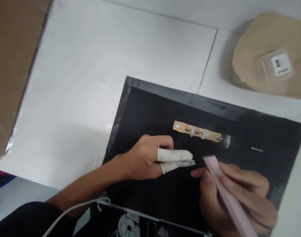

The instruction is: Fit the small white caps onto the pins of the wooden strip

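White finger cots cover the thumb and index finger of my left hand (145, 159), which pinches a small clear piece (189, 163) at its fingertips. My right hand (246, 194) is wrapped round a long, pale pink bar (229, 197), slightly blurred, its end close to the clear piece but apart from it. Beyond both hands lies a light wooden strip (182, 126) carrying small metal fittings (197, 131) and clear pieces, with white dots on it. At its right end sits another clear piece (227, 141). Farther right lies a short metal pin (257, 149).
Under the hands is a black mat (145, 108) on a white table (91, 65). At the upper right a labelled clear box (276, 67) rests on a tan, round-edged object (254, 39). Brown cardboard (14, 65) stands at the left. A white cable (73, 207) runs by my left forearm.
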### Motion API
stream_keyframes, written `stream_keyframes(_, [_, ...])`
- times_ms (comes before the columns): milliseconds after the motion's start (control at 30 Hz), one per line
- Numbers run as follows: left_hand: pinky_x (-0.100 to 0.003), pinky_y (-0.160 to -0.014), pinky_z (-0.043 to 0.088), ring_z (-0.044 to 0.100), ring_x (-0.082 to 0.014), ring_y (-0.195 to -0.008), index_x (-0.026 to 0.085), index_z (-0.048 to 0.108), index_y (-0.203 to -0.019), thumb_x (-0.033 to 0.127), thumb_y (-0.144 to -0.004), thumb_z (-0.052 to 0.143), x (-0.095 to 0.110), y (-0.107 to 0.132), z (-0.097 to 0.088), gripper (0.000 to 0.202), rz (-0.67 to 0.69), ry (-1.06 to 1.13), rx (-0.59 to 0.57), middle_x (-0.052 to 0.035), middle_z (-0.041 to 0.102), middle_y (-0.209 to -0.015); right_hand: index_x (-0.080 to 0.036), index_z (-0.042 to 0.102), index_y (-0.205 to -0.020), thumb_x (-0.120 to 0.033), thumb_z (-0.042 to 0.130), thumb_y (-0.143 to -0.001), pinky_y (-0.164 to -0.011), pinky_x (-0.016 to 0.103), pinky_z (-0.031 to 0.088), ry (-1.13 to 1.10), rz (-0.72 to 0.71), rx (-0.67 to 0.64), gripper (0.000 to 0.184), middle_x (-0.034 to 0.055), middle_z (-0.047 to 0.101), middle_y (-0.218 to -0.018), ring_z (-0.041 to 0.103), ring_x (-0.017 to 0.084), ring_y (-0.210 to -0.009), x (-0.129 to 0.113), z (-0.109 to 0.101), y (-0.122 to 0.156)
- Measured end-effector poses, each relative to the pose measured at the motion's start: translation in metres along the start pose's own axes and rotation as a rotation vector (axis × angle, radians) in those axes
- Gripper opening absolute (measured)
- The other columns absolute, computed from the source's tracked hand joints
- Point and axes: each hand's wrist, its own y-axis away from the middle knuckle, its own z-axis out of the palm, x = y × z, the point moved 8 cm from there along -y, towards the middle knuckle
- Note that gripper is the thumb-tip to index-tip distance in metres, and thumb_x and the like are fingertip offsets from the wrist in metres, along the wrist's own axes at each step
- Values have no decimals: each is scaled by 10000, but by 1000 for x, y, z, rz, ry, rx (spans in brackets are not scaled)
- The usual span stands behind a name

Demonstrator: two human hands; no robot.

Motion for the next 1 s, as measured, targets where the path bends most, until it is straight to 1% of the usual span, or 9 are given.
stream_keyframes(33, [-153, -509, 446, 517, -47, -565, 180, 826, -925, 220, -950, 746, 0, 0, 0, 93, -2, -5, 3, 16, 631, -705, -180, 738, -840, -126, 667, -926, -709, 496, 690, -14, -61, 56, 124, -23, 624, -753, 598, 121, -533, -4, 2, -4])
stream_keyframes(67, [-153, -517, 445, 515, -46, -574, 171, 816, -898, 224, -949, 746, 0, 0, -1, 101, -9, -1, 10, 12, 628, -718, -196, 729, -866, -111, 752, -874, -626, 376, 686, -28, -128, 100, 88, 18, 676, -852, 677, 153, -638, -10, 3, -7])
stream_keyframes(133, [-158, -535, 452, 517, -47, -595, 160, 806, -895, 216, -948, 742, 0, 1, -3, 100, -11, 18, 40, 4, 620, -748, -221, 704, -896, -68, 820, -812, -526, 256, 641, -48, -222, 147, 210, 48, 707, -993, 732, 175, -787, -19, 7, -10])
stream_keyframes(333, [-184, -544, 438, 504, -47, -626, 154, 810, -955, 157, -926, 765, 1, 1, -12, 53, 51, 124, 202, -19, 616, -844, -231, 716, -991, -20, 810, -806, -602, 274, 675, -92, -201, 194, 297, 47, 690, -1060, 733, 171, -854, -12, 4, -15])
stream_keyframes(433, [-204, -517, 421, 459, -35, -585, 150, 801, -983, 148, -925, 761, 2, 2, -17, 70, 72, 125, 290, -60, 681, -949, -230, 731, -1092, -58, 826, -812, -752, 328, 691, -98, -183, 200, 342, 58, 708, -1134, 751, 194, -935, -4, 0, -17])
stream_keyframes(567, [-202, -507, 428, 517, -42, -595, 156, 763, -991, 136, -916, 761, 9, 11, -27, 78, 120, 50, 454, -66, 690, -979, -216, 733, -1115, -82, 801, -860, -850, 321, 668, 15, -314, 198, 296, 51, 759, -1083, 773, 192, -940, -16, 1, -14])
stream_keyframes(700, [-195, -530, 444, 542, -50, -646, 168, 752, -1019, 137, -943, 725, 19, 12, -38, 86, 179, -102, 547, -73, 689, -1028, -207, 732, -1117, -84, 785, -885, -856, 295, 661, -94, -372, 212, 268, 60, 775, -1131, 779, 184, -968, -24, -4, -9])
stream_keyframes(833, [-217, -574, 490, 576, -63, -683, 158, 749, -1013, 144, -954, 711, 47, -12, -59, 71, 282, -101, 604, -83, 698, -1063, -217, 753, -1052, -132, 816, -877, -830, 298, 646, -95, -392, 297, 205, 62, 774, -1134, 768, 184, -963, -43, -28, -18])
stream_keyframes(1000, [-241, -590, 497, 546, -62, -676, 163, 761, -999, 178, -943, 737, 105, -66, -83, 62, 361, -22, 604, -86, 713, -1139, -212, 749, -1045, -101, 816, -856, -777, 422, 646, -152, -431, 543, 229, 101, 781, -1109, 779, 256, -916, -103, -82, -51])
